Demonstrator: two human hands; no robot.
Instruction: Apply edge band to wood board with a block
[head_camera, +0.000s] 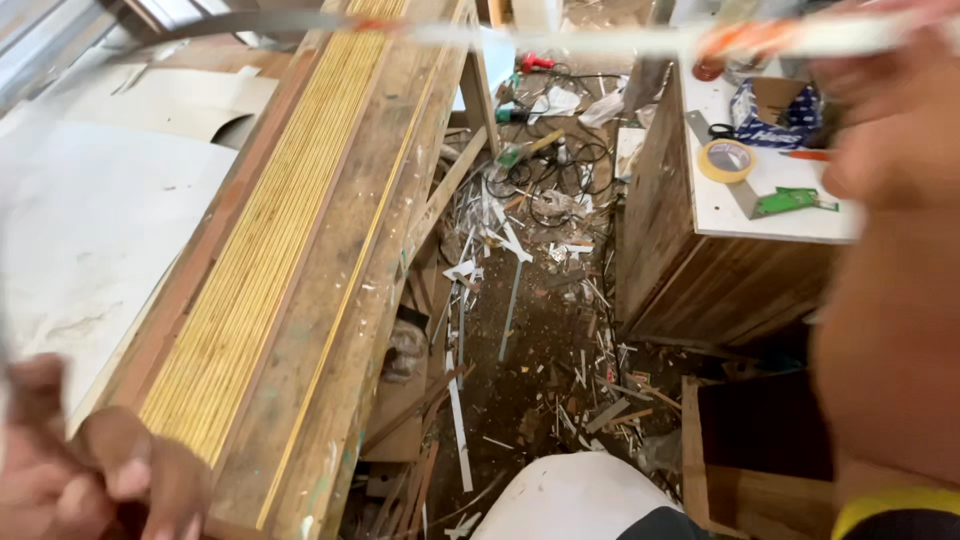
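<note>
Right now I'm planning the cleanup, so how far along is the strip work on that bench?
Done: a packed row of yellow strips lies along the wooden bench. In hand: the right hand and left hand hold a long thin strip. Left: offcuts litter the floor.

Left hand (85, 470) low, fingers curled — right hand (885, 130) raised, blurred, its grip seemingly closed.

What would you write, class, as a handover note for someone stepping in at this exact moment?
Left hand: low at the near end of the long wooden workbench, fingers curled; what it grips is unclear.
Right hand: raised, holding a long thin pale strip blurred across the top.
A bundle of thin yellow rods lies along the bench.
The floor between the benches is strewn with offcuts.
Done and left: cannot tell.
</note>
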